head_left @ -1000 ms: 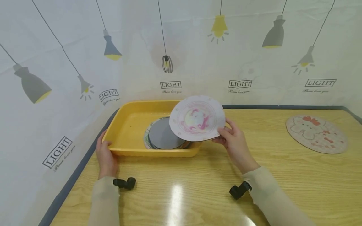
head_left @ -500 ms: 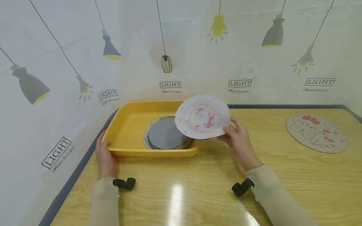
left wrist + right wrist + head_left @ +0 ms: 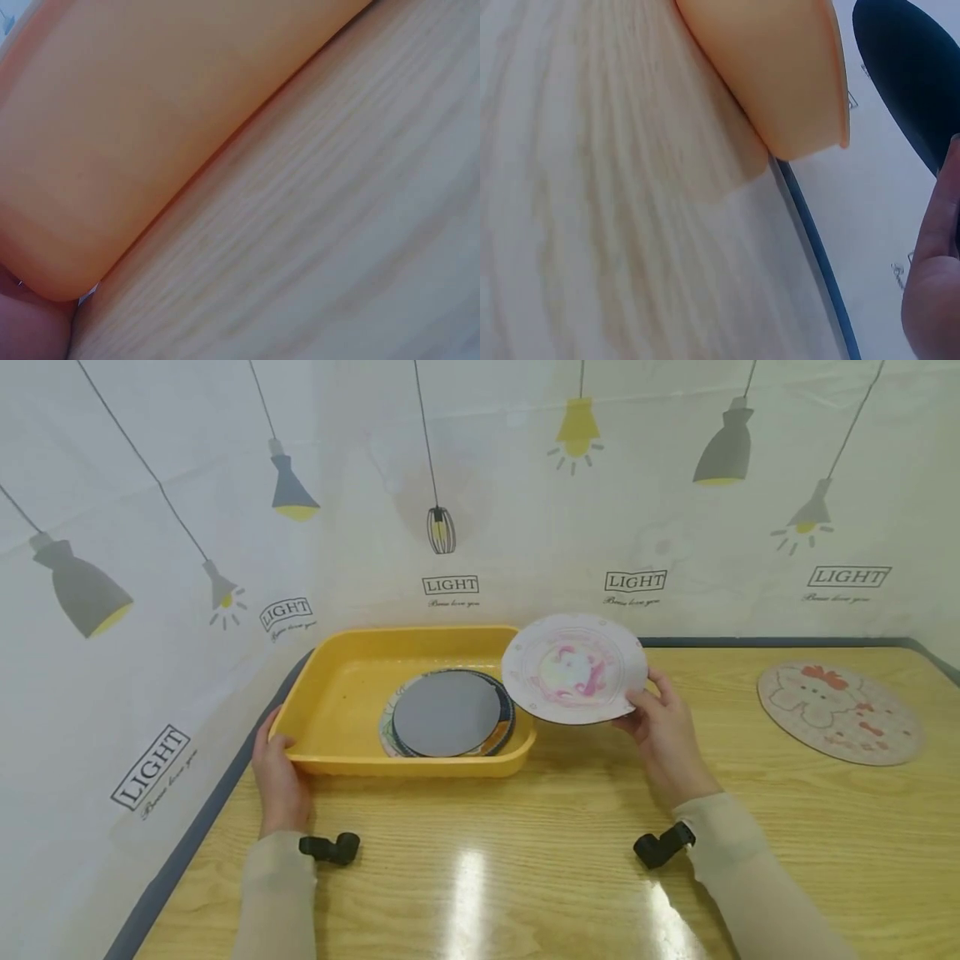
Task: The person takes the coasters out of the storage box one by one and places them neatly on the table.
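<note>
Lamp-print wall [image 3: 517, 460] rose behind counter [image 3: 547, 860]. I watched right hand [image 3: 670, 739], fingers pinching pink disc [image 3: 573, 670], shift right; disc hung by tray's [image 3: 337, 710] right end, no longer covering grey disc [image 3: 446, 712] inside. Left hand [image 3: 283, 777] gripped tray's left side.

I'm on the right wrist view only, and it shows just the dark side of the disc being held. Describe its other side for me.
Observer: The held disc has a pale upper face with a pink design in the middle.
Operator: Now tell me what lies inside the yellow tray; I see only its outer wall.
Observer: A grey disc lies on top of other round pieces.
Operator: Report the left grip.
Observer: It holds the left side of the yellow tray, near the front corner.
</note>
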A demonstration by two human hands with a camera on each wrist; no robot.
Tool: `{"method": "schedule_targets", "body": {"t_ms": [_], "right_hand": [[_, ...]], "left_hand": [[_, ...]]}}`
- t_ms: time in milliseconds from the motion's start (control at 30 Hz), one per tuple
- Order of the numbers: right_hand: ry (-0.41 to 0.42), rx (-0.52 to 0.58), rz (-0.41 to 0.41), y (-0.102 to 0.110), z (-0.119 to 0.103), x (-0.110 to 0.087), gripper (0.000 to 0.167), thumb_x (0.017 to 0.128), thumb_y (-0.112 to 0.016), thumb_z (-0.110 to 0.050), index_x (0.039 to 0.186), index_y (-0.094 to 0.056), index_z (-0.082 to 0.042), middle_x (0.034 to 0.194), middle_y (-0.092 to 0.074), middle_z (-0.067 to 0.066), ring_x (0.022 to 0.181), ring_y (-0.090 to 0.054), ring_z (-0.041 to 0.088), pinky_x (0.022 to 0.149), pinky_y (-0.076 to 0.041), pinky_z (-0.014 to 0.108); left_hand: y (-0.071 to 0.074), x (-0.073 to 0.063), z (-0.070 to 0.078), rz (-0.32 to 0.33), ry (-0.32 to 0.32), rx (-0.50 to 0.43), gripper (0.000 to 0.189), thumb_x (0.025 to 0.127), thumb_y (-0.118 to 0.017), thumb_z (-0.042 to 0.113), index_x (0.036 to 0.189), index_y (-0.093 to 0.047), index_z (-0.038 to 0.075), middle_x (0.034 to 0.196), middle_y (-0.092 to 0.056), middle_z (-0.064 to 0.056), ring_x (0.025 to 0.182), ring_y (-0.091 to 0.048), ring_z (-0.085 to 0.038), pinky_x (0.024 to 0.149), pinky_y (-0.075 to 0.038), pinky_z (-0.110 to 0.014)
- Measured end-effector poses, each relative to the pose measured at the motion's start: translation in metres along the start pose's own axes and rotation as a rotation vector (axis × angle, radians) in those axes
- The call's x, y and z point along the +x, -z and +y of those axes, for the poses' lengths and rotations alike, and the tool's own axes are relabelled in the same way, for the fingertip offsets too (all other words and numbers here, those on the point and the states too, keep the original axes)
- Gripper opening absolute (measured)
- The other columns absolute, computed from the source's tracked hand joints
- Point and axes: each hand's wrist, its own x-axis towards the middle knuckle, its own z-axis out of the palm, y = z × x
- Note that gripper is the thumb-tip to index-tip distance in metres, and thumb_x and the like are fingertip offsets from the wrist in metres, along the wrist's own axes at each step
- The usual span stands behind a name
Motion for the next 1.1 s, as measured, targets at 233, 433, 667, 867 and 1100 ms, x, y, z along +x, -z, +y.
{"method": "schedule_targets", "body": {"t_ms": [233,433,667,867,1100], "right_hand": [[-0.001,0.061,0.059,0.026,-0.005,0.0,0.034,0.089,-0.046,-0.001,0.123,-0.042,-0.007,0.094,-0.057,0.005,0.073,-0.058,0.014,0.065,-0.049,0.029],[-0.003,0.061,0.082,0.044,-0.013,-0.002,0.032,0.089,-0.044,0.001,0.12,-0.043,-0.009,0.1,-0.054,0.004,0.078,-0.059,0.014,0.071,-0.047,0.029],[-0.043,0.073,0.027,0.062,-0.019,-0.006,0.038,0.09,-0.045,0.0,0.126,-0.038,-0.009,0.113,-0.047,0.005,0.088,-0.057,0.015,0.078,-0.045,0.03],[-0.122,0.021,-0.018,0.077,-0.029,-0.013,0.051,0.092,-0.044,-0.005,0.139,-0.027,-0.014,0.133,-0.028,0.005,0.105,-0.048,0.015,0.09,-0.039,0.032],[-0.17,-0.036,-0.021,0.086,-0.036,-0.016,0.052,0.091,-0.045,-0.007,0.139,-0.026,-0.015,0.131,-0.029,0.003,0.104,-0.047,0.013,0.089,-0.04,0.03]], "left_hand": [[-0.003,0.001,0.003,0.002,-0.002,-0.008,0.051,0.083,-0.03,0.003,0.129,-0.046,0.018,0.132,-0.039,-0.002,0.119,-0.038,-0.022,0.096,-0.03,-0.034],[0.0,0.002,0.001,0.005,0.001,-0.025,0.051,0.083,-0.03,0.002,0.129,-0.046,0.017,0.132,-0.04,-0.002,0.119,-0.038,-0.023,0.096,-0.031,-0.034],[0.003,0.001,0.0,0.004,0.011,-0.027,0.051,0.083,-0.03,0.003,0.129,-0.046,0.017,0.133,-0.038,-0.002,0.12,-0.037,-0.022,0.095,-0.031,-0.033],[0.001,-0.001,0.001,-0.008,0.007,-0.023,0.051,0.084,-0.03,0.003,0.129,-0.045,0.017,0.133,-0.039,-0.003,0.119,-0.038,-0.023,0.095,-0.032,-0.033],[0.0,-0.001,0.001,-0.004,0.01,-0.029,0.05,0.084,-0.03,0.003,0.13,-0.045,0.017,0.133,-0.039,-0.003,0.119,-0.038,-0.023,0.095,-0.032,-0.033]]}}
